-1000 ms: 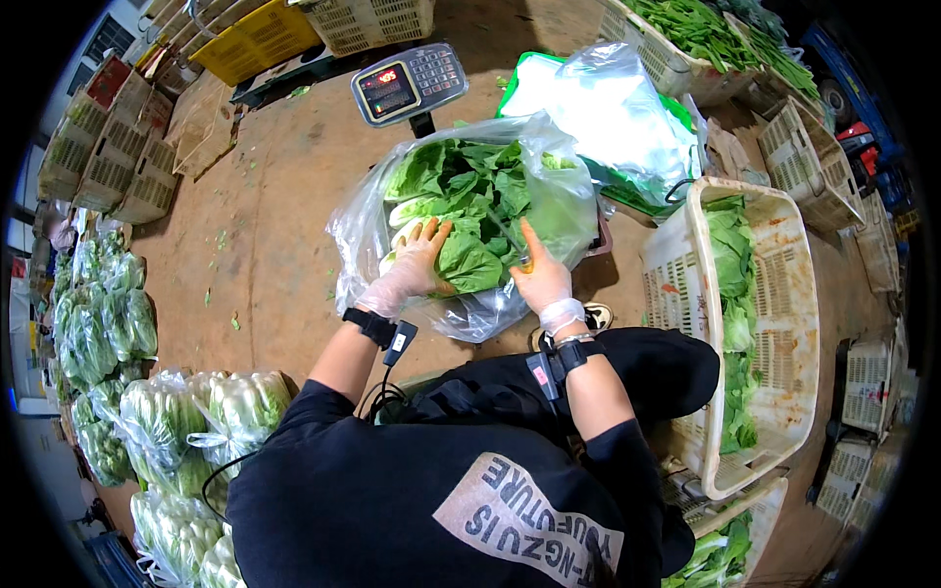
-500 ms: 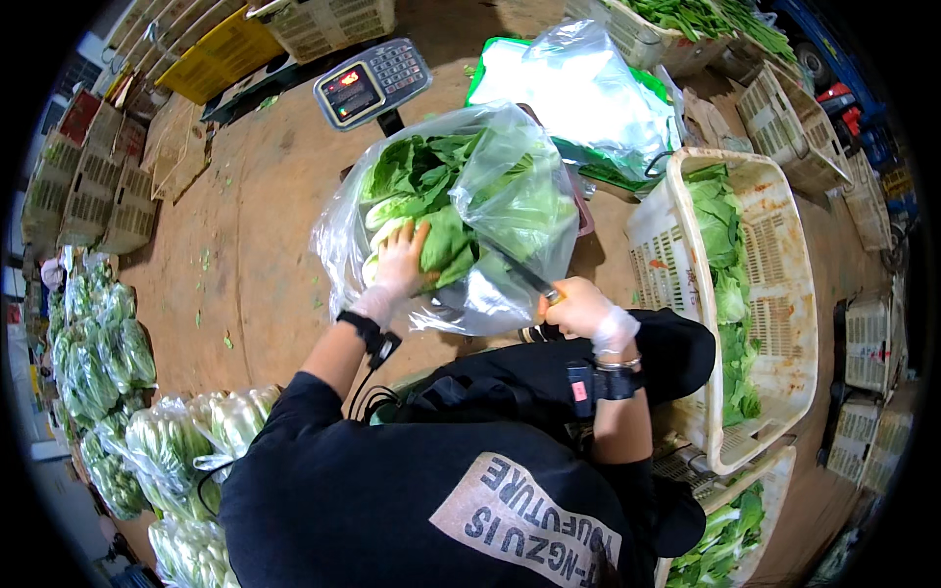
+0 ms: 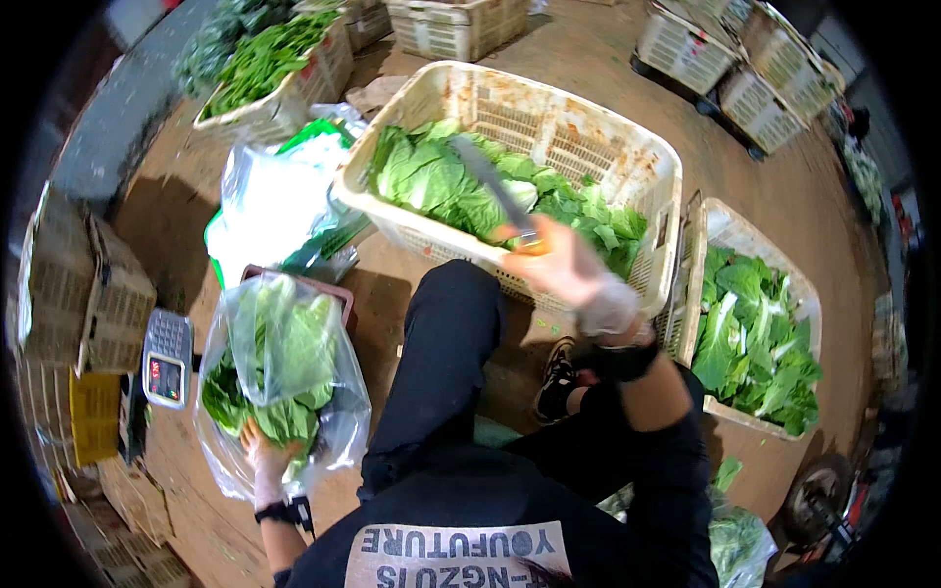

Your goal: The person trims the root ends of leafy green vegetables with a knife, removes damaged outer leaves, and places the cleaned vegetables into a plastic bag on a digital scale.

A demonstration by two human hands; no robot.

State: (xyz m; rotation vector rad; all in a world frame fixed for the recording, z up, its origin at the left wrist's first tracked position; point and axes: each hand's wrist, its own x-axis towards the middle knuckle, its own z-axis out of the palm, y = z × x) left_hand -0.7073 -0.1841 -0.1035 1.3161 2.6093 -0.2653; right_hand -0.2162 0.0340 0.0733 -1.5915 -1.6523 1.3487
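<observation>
My right hand (image 3: 564,263), in a clear glove, is closed round the handle of a knife (image 3: 495,184). Its blade points away over a large white crate (image 3: 627,152) of leafy greens (image 3: 431,181). The hand is slightly blurred. At the lower left, my left hand (image 3: 267,457) lies on more leafy greens (image 3: 289,416) with its fingers apart. Those greens sit in a clear plastic bag (image 3: 343,402), whose film covers part of them. Under the bag shows the edge of a reddish-brown tray (image 3: 343,296).
A digital scale display (image 3: 168,361) stands left of the bag. Beyond the bag lies a stack of clear plastic bags (image 3: 270,201) on green packaging. A second crate (image 3: 816,318) with greens is at the right. More crates (image 3: 456,27) stand at the far side.
The view has turned to the right. My right hand has moved with the knife from the bag to above the large crate. My left hand stays on the bagged greens.
</observation>
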